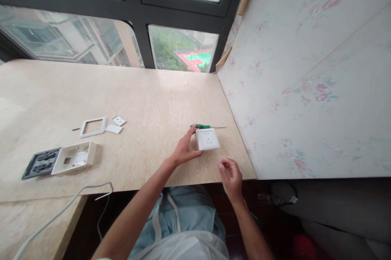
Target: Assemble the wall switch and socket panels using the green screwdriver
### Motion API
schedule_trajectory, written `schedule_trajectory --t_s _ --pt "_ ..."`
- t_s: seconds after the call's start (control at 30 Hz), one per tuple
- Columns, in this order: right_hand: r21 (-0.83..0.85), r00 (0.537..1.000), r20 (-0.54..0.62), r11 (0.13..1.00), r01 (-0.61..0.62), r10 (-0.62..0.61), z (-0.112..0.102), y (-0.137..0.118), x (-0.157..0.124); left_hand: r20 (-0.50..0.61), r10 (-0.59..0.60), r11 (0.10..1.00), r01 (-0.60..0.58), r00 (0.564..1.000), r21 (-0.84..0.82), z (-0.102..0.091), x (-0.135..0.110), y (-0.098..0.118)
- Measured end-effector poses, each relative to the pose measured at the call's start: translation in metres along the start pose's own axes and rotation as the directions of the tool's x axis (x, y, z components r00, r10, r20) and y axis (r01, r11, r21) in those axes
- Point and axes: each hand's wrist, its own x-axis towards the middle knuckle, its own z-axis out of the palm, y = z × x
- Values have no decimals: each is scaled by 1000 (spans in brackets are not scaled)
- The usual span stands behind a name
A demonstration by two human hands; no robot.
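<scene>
A white wall socket with its faceplate up is gripped from its left side by my left hand, fingers along the far edge and thumb at the near edge. Just beyond it lies a screwdriver with a green handle, its shaft pointing right. My right hand is over the table's front edge, apart from the socket to its lower right. Its fingers are curled with thumb and forefinger together; whatever may be between them is too small to see.
To the left lie a white frame, small white plates, an opened white back box and a dark grey socket panel. A white cable crosses the front left edge. The papered wall bounds the table's right side.
</scene>
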Motion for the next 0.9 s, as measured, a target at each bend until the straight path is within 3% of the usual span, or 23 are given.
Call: schedule_trajectory --t_s 0.2,0.37,0.63,0.9 --pt "-48 991 57 991 121 -118 5 -4 3 140 41 999 -37 989 -33 50 51 8" --pt "-77 984 72 983 167 -162 6 -5 2 239 11 999 -21 971 36 84 69 13" --pt "-127 980 78 974 189 -181 9 -5 1 279 -9 990 -30 960 138 106 82 10" --pt "-161 977 102 966 200 -185 9 -5 1 296 -1 975 -65 955 214 113 87 6"
